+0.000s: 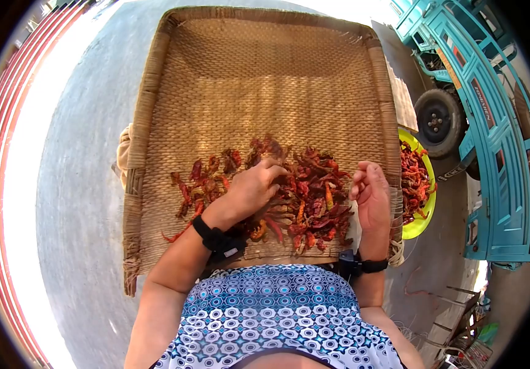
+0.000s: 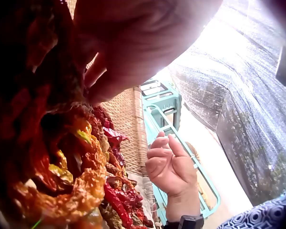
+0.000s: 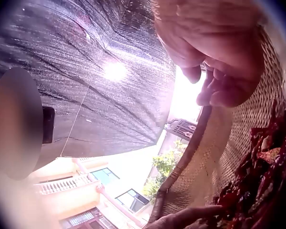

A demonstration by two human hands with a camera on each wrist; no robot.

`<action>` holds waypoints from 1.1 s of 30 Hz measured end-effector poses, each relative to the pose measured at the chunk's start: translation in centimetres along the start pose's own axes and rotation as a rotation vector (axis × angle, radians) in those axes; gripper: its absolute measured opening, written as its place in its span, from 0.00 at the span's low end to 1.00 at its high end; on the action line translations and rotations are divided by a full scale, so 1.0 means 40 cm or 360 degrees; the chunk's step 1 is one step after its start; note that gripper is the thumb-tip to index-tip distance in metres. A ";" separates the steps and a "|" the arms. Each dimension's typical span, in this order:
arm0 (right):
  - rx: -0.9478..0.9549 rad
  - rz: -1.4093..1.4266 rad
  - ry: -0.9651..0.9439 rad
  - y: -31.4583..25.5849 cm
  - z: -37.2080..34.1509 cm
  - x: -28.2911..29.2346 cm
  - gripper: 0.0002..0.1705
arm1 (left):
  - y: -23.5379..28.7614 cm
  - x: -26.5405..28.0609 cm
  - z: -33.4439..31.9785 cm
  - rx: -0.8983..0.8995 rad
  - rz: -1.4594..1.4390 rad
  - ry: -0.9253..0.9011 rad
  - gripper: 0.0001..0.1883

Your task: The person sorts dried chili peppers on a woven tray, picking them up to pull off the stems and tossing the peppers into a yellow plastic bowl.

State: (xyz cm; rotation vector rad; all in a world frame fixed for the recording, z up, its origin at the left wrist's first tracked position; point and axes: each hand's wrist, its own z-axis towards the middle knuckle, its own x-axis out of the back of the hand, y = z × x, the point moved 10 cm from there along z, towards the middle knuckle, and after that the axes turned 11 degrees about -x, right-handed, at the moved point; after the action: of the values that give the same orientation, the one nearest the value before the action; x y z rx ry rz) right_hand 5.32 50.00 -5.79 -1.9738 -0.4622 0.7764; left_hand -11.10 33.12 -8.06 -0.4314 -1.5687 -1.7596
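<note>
Dried red chili peppers lie in a loose heap at the near side of a large woven tray. My left hand is over the middle of the heap, its fingers bent down among the chilies. In the left wrist view its fingertips reach right to the wrinkled chilies; I cannot tell whether they pinch one. To the right of the heap, my right hand is raised near the tray's right rim, palm turned inward, fingers loosely curled with nothing in them. The right wrist view shows its fingers against the woven wall.
A yellow-green basin with more red chilies stands just right of the tray. Beyond it is a teal cargo vehicle with a black wheel. Dark sheeting hangs overhead. A wire rack stands at the lower right.
</note>
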 end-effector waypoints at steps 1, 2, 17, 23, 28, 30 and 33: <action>-0.0044 -0.0191 -0.0049 0.014 -0.001 -0.038 0.14 | 0.006 0.002 0.000 -0.0007 0.0003 0.0002 0.16; -0.0109 -0.0357 -0.0103 0.026 -0.002 -0.073 0.13 | 0.003 0.000 0.000 0.0027 -0.0023 -0.0036 0.16; 0.0484 -0.2242 -0.0085 0.074 0.030 -0.283 0.16 | -0.031 -0.013 -0.002 0.0131 -0.0152 0.0076 0.23; 0.0513 -0.2401 -0.0194 0.107 0.049 -0.294 0.16 | -0.037 -0.007 -0.005 0.0150 -0.0266 0.0204 0.22; 0.0476 -0.2312 -0.0182 0.101 0.051 -0.291 0.11 | -0.045 -0.016 0.003 0.0056 -0.0166 0.0150 0.18; 0.0433 -0.2072 -0.0215 0.095 0.050 -0.281 0.10 | -0.042 -0.005 0.002 0.0078 -0.0210 0.0191 0.16; 0.0320 -0.1614 -0.0318 0.098 0.052 -0.262 0.09 | -0.047 -0.004 0.003 0.0117 -0.0244 0.0178 0.13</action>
State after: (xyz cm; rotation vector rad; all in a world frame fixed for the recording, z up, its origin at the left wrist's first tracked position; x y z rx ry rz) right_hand -3.71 43.12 -6.46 -1.2189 -1.3041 0.3281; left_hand -12.33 33.25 -9.50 -0.1777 -1.6164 -1.8008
